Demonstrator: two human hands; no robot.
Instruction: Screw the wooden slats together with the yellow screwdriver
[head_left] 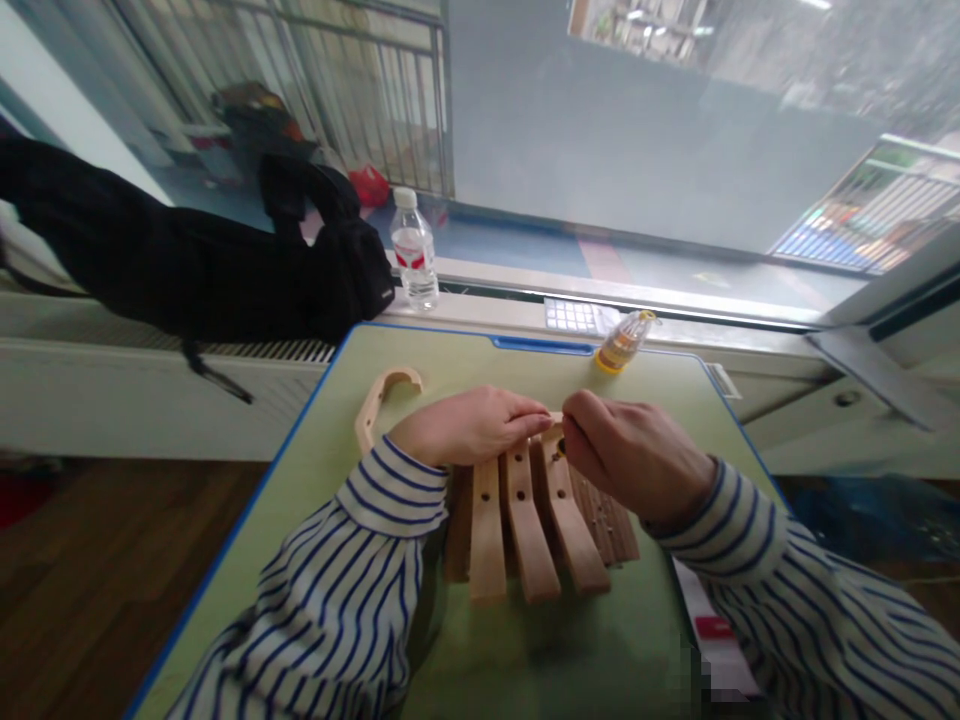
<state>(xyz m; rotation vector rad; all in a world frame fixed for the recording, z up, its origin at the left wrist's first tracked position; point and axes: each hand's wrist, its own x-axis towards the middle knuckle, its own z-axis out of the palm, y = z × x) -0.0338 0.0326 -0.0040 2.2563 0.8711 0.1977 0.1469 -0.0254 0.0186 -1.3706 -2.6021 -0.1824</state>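
Three pale wooden pieces with drilled holes lie side by side: a left wooden piece (487, 530), a middle wooden piece (530, 540) and a right wooden piece (576, 540). Their far ends are partly under my hands. My left hand (480, 425) is closed over the far ends, fingers together and pointing right. Against the far end of the right piece, my right hand (634, 450) is a fist; whatever is inside it is hidden. A small dark spot shows in a hole beside its knuckles. Brown slatted wood (615, 525) with small holes lies beneath the pieces.
A curved hook-shaped wooden piece (373, 405) lies left on the green table (337, 600). A tilted small bottle with yellow ends (624, 342) is at the far edge. On the sill are a water bottle (414, 255) and a black bag (225, 265). A window rises behind.
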